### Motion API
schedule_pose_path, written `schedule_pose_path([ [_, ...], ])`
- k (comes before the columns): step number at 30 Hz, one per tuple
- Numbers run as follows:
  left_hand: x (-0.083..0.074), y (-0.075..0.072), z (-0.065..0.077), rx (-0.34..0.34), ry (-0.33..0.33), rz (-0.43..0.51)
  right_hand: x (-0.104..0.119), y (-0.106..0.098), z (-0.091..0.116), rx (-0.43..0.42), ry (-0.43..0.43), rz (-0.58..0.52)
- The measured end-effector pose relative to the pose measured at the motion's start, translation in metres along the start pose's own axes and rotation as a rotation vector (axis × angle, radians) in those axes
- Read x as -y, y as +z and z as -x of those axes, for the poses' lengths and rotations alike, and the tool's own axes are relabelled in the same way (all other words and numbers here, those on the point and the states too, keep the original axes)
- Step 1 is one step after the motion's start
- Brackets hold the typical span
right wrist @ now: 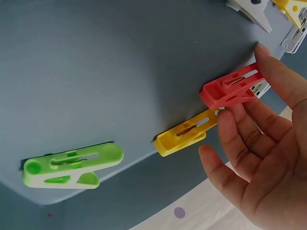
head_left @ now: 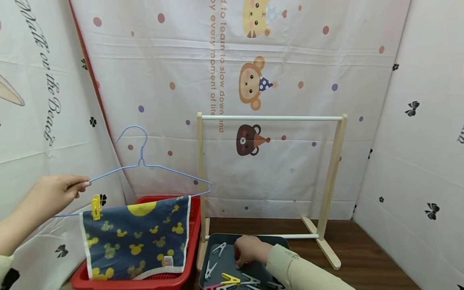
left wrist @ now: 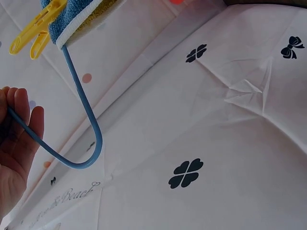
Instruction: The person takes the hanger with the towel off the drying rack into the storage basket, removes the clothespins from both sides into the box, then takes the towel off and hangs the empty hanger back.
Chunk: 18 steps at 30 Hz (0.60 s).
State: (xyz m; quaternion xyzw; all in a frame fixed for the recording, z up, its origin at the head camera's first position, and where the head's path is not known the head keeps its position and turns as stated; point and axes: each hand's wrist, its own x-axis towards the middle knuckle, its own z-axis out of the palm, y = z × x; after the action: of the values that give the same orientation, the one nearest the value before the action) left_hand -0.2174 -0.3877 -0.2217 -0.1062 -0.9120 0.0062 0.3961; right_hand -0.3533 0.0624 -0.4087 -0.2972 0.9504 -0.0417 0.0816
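Observation:
My left hand point(head_left: 58, 194) grips one sloping arm of a blue wire hanger point(head_left: 161, 166), holding it up at the left. A navy towel point(head_left: 137, 241) with yellow mouse-head prints hangs over the hanger's lower bar. One yellow clothespin point(head_left: 96, 207) clips the towel's left top corner to that bar. Down in a dark grey tray point(head_left: 225, 264), my right hand point(head_left: 250, 249) pinches a red clothespin point(right wrist: 230, 88) between thumb and fingers. Beside it in the right wrist view lie another yellow clothespin point(right wrist: 184, 133) and a green clothespin point(right wrist: 72, 165).
Behind the towel stands a red basket point(head_left: 195, 213). A wooden rack with a white top rail point(head_left: 272, 118) rises behind the tray on the brown table point(head_left: 369, 257). Several more clothespins, such as a white one point(head_left: 210, 270), lie in the tray. Printed cloth walls surround the table.

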Motion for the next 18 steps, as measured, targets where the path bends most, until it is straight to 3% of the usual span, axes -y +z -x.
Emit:
schedule_pose_path([
  [5, 0.000, -0.001, 0.000, 0.036, -0.027, 0.006, 0.000, 0.001, 0.000, 0.006, 0.005, -0.013],
  [11, 0.002, 0.000, 0.001, 0.027, -0.028, 0.010, -0.002, 0.001, 0.000, 0.015, 0.001, -0.034],
  [18, 0.005, 0.001, 0.001, -0.006, -0.007, -0.003, -0.001, -0.023, 0.011, -0.037, -0.036, -0.075],
])
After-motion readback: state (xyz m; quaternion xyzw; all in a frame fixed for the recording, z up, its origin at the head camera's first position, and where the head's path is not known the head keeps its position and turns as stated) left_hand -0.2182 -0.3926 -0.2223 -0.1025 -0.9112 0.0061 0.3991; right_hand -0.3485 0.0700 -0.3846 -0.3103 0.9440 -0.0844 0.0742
